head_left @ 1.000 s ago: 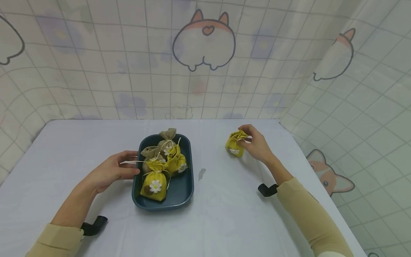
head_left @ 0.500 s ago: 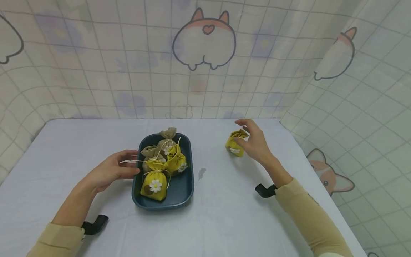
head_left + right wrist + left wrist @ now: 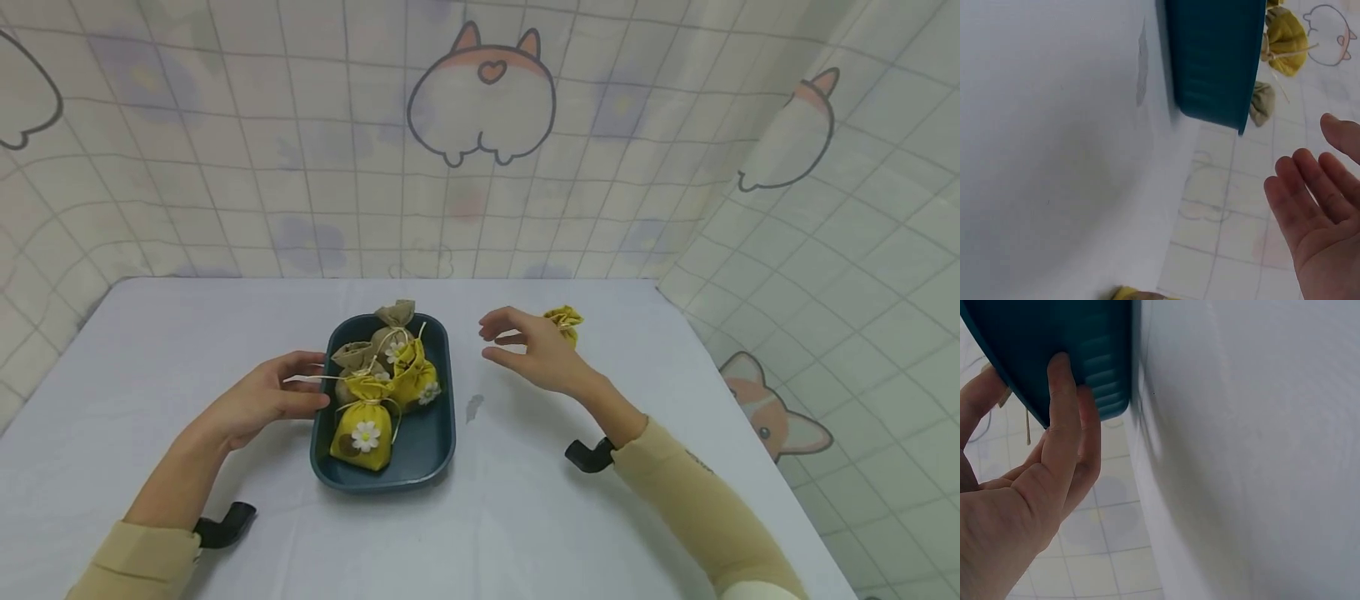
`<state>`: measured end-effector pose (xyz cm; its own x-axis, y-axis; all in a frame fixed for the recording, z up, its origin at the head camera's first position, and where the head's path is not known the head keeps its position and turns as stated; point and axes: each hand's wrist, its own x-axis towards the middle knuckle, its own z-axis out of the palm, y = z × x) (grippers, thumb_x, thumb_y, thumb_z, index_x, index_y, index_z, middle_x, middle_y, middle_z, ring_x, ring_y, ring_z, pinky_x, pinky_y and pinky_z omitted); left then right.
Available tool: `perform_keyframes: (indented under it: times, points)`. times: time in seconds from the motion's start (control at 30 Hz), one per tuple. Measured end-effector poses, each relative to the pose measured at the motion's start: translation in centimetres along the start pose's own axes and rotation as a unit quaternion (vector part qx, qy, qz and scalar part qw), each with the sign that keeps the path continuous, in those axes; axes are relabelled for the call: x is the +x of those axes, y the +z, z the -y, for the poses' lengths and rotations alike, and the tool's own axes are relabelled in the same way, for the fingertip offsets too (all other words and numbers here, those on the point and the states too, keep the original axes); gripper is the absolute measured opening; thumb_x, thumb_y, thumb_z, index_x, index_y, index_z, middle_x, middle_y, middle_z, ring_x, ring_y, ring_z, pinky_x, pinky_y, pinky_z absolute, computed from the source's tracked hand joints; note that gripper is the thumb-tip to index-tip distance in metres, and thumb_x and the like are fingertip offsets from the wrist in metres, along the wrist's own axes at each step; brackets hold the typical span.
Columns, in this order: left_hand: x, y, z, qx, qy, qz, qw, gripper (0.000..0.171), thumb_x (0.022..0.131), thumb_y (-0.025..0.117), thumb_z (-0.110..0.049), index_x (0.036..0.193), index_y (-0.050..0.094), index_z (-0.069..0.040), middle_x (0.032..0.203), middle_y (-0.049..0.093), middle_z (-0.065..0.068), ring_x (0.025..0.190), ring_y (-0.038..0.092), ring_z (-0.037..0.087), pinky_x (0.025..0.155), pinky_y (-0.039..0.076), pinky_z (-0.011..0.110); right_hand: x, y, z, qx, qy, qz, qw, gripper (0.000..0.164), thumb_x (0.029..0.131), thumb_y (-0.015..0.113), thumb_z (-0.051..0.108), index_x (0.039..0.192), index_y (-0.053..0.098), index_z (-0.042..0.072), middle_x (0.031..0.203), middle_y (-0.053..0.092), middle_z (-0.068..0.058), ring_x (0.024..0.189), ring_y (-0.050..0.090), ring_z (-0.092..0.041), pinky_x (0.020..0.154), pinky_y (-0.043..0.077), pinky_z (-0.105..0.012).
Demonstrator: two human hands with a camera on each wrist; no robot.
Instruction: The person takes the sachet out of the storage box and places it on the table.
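Observation:
A dark teal tray (image 3: pixel 423 454) holds two yellow drawstring pouches, one in front (image 3: pixel 352 450) and one at the right (image 3: pixel 408 383), beside two beige ones (image 3: pixel 397 315), with white flowers showing. My left hand (image 3: pixel 251 404) holds the tray's left side; in the left wrist view its fingers (image 3: pixel 1063 412) lie against the outer wall, with the thumb at the rim. Between the tray and a lone yellow drawstring pouch (image 3: pixel 567 321), my right hand (image 3: pixel 543 354) hovers with loosely bent fingers and nothing in them. That pouch stands partly hidden behind the right hand.
The white-covered table (image 3: pixel 510 517) carries a small grey mark (image 3: pixel 474 407) right of the tray. A patterned curtain (image 3: pixel 330 167) hangs behind the table and along its sides. Black camera mounts (image 3: pixel 592 456) stick out at both wrists.
My right hand has let go of the lone yellow pouch, lifted off it and moved left toward the tray. The pouch stays standing, and the left hand keeps its place.

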<state>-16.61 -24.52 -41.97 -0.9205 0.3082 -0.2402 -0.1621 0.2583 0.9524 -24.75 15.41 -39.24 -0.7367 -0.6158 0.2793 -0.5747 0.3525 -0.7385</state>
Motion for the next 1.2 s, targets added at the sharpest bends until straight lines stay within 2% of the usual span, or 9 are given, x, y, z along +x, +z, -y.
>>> perform_keyframes:
  times: [0.23,0.43,0.7,1.03,1.2]
  points:
    - [-0.1,0.1,0.0,0.003,0.000,-0.003,1.0000,0.082,0.094,0.074,-0.008,0.157,0.023,0.007,0.152,0.032,0.031,0.133,0.047,0.045,0.092,0.058,0.036,1.4,2.2,0.4,-0.008,-0.032,0.045,0.998,0.039,0.094,0.078,0.014,0.128,0.061,0.006,0.119,0.069,-0.004,0.114,0.064,-0.017,0.104,0.051,-0.039]
    - [0.0,0.2,-0.1,0.006,-0.003,-0.003,1.0000,0.082,0.094,0.074,-0.008,0.157,0.024,0.007,0.152,0.033,0.031,0.133,0.047,0.044,0.092,0.058,0.036,2.4,3.8,0.3,-0.055,-0.061,0.044,0.996,0.042,0.095,0.077,0.021,0.131,0.061,0.005,0.120,0.070,-0.003,0.119,0.062,-0.015,0.107,0.048,-0.038]
    - [0.1,0.2,-0.1,0.005,-0.005,-0.002,1.0000,0.083,0.094,0.075,-0.010,0.157,0.023,0.006,0.152,0.033,0.030,0.134,0.047,0.044,0.092,0.058,0.036,3.2,5.1,0.7,-0.086,-0.060,0.032,0.994,0.046,0.093,0.080,0.025,0.131,0.063,0.005,0.129,0.066,-0.005,0.126,0.057,-0.020,0.109,0.044,-0.037]
    - [-0.1,0.3,0.0,0.004,-0.001,-0.002,1.0000,0.082,0.094,0.076,-0.010,0.156,0.025,0.007,0.150,0.035,0.031,0.132,0.049,0.044,0.092,0.058,0.037,3.9,6.4,1.1,-0.114,-0.043,0.081,0.989,0.056,0.092,0.081,0.028,0.137,0.060,0.003,0.133,0.063,-0.010,0.127,0.056,-0.024,0.109,0.044,-0.037]
    - [0.0,0.3,-0.2,0.006,0.000,-0.002,1.0000,0.082,0.094,0.076,-0.011,0.156,0.025,0.007,0.151,0.035,0.031,0.133,0.049,0.044,0.092,0.058,0.037,4.5,6.8,1.0,-0.130,-0.048,0.096,0.986,0.055,0.090,0.083,0.028,0.133,0.062,0.002,0.128,0.065,-0.010,0.122,0.058,-0.027,0.105,0.046,-0.038]
